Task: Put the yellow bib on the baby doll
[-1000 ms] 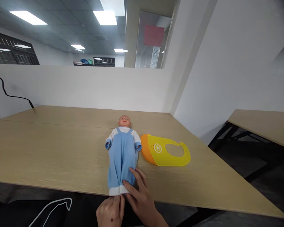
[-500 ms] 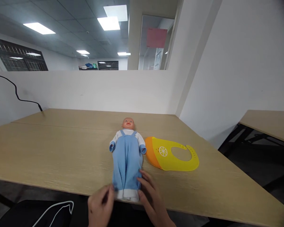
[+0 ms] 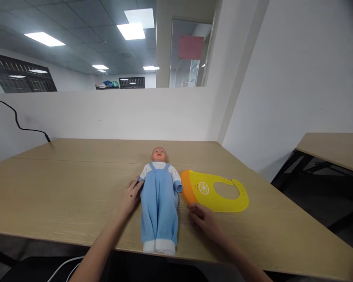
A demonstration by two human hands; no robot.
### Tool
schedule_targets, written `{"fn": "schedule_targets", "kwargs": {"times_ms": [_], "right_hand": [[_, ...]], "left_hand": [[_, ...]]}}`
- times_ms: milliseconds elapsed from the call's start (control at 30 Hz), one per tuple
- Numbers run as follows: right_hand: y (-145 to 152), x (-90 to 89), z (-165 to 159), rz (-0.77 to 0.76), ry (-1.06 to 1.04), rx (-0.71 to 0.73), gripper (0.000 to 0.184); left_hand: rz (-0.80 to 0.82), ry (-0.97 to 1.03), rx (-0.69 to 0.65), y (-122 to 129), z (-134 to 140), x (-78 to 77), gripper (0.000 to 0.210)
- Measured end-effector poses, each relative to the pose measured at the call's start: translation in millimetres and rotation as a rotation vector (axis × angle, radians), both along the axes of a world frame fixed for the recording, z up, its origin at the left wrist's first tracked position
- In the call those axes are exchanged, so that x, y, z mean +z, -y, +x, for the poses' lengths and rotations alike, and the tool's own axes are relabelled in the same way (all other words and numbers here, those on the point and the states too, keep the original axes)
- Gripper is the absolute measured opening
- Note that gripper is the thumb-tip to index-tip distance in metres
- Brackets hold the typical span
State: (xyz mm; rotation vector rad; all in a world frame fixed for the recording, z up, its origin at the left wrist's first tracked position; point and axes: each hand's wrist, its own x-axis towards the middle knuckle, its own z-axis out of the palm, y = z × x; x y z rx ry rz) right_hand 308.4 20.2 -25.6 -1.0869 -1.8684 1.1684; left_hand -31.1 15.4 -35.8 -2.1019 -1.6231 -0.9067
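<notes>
A doll [image 3: 159, 196] in blue overalls and a white shirt lies on its back, head away from me. My left hand [image 3: 132, 192] lies beside its torso, fingers stretched out and touching the blue cuff at the doll's arm on the left; part of that cuff is hidden under them. To the doll's right is a flat yellow bib [image 3: 208, 201] with an orange pocket and a white citrus-slice print. My right hand [image 3: 205, 220] is at the bib's near edge, fingers loosely bent with a gap to the thumb, holding nothing visible.
The doll and bib lie on a wooden table [image 3: 76, 188]. A black flexible stalk [image 3: 32, 129] rises at the far left. Walls stand behind and to the right. Another table [image 3: 335, 150] is at the right, and a white cable [image 3: 61, 268] hangs below the near edge.
My left hand has moved up from the doll's feet to its arm. My right hand has left the trouser leg and shifted right and up to the bib's edge.
</notes>
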Motion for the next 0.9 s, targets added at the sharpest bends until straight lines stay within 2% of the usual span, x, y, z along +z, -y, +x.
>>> {"fn": "schedule_targets", "kwargs": {"times_ms": [100,233,333,467,600,733,800,900], "right_hand": [[-16.5,2.1,2.2,0.195,0.214,0.085,0.017],[-24.5,2.3,-3.4,0.491,0.418,0.073,0.021],[-23.3,2.3,-2.5,0.563,0.437,0.041,0.025],[-39.6,5.5,28.1,0.517,0.327,-0.193,0.022],[-73.9,5.3,97.4,0.457,0.336,-0.480,0.026],[-88.0,4.5,164.3,0.273,0.369,-0.862,0.028],[-87.7,5.6,181.0,0.216,0.415,-1.024,0.033],[-89.6,6.8,183.4,0.148,0.501,-1.067,0.031]], "left_hand": [[0.016,-0.001,0.028,-2.6,2.0,-3.3,0.044],[-0.017,0.070,0.082,7.6,7.5,2.7,0.041],[-0.061,0.172,0.169,12.8,5.8,7.0,0.042],[-0.095,0.253,0.240,11.8,-1.7,6.6,0.042],[-0.155,0.242,0.213,10.4,-3.7,5.9,0.035],[-0.188,0.250,0.223,11.4,-1.7,8.1,0.034],[-0.198,0.251,0.222,11.5,-1.3,8.7,0.033],[-0.211,0.251,0.215,10.9,-2.0,8.5,0.032]]}}
